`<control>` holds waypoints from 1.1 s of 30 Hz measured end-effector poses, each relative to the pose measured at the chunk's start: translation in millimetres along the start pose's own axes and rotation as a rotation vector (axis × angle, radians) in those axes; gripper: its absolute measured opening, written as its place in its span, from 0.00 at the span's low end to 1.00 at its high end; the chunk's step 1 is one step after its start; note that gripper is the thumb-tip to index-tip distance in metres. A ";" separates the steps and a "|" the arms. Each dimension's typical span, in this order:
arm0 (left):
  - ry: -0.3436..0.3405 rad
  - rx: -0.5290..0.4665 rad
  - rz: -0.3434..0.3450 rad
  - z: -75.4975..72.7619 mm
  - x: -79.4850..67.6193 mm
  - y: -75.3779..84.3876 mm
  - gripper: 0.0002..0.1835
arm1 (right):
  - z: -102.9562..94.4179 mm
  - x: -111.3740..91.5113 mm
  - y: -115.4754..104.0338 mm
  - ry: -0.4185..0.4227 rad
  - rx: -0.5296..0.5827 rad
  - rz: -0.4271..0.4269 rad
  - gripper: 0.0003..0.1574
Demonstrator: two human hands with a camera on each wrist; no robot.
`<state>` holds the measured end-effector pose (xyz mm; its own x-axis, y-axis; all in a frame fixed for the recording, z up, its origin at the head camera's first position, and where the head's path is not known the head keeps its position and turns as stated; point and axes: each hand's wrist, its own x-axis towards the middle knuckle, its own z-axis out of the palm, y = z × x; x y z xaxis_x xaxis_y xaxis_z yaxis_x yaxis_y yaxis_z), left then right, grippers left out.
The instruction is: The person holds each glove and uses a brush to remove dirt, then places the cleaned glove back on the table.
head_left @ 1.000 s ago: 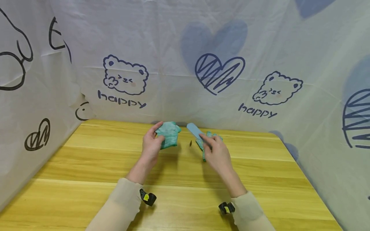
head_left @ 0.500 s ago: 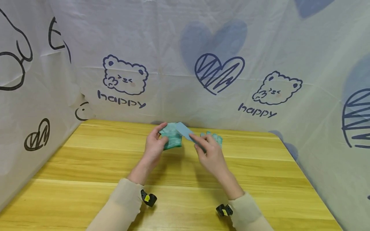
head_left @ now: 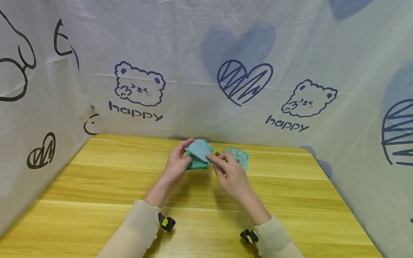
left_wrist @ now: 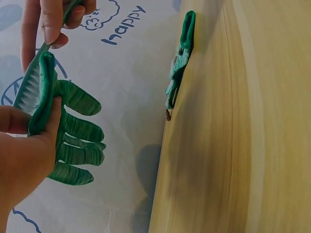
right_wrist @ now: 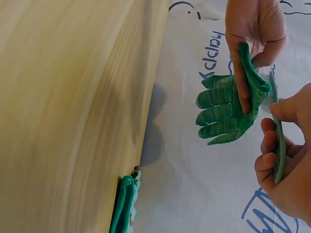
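Observation:
My left hand (head_left: 175, 163) holds a green knitted glove (left_wrist: 80, 141) by its cuff, thumb on one side and fingers on the other, above the table. The glove's fingers hang spread in both wrist views. In my right hand (head_left: 235, 177) is a blue-grey brush (head_left: 198, 147), gripped by its handle with the index finger stretched along its back. White bristles (left_wrist: 30, 92) face the held glove, and the brush head overlaps it in the head view. A second green glove (head_left: 241, 156) lies on the table just beyond my right hand.
A small dark brown object (head_left: 217, 154) lies beside the second glove near the table's back edge. The wood-grain table (head_left: 206, 222) meets a white printed curtain (head_left: 193, 107) at the back and sides.
The brush has moved left from near the second glove until it overlaps the held glove. My left hand has shifted slightly right with that glove. More of the second glove's fingers shows.

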<state>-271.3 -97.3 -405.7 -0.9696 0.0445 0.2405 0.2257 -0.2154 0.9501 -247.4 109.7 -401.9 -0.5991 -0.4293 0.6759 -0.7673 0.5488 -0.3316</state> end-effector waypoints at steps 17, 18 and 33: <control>-0.047 -0.028 -0.001 -2.6 -1.2 -0.6 0.41 | 4.6 -0.8 3.6 -0.029 -0.039 0.018 0.26; -0.048 -0.029 -0.002 -2.4 -1.3 -0.3 0.41 | 4.3 -0.8 4.1 -0.026 -0.034 0.021 0.26; -0.056 -0.066 -0.025 0.9 -1.8 2.1 0.42 | 2.3 -0.7 7.6 0.062 -0.049 0.046 0.27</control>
<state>-268.9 -96.9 -404.0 -0.9677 0.1051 0.2290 0.1926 -0.2772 0.9413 -253.3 112.5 -406.5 -0.6169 -0.3585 0.7007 -0.7264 0.6020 -0.3316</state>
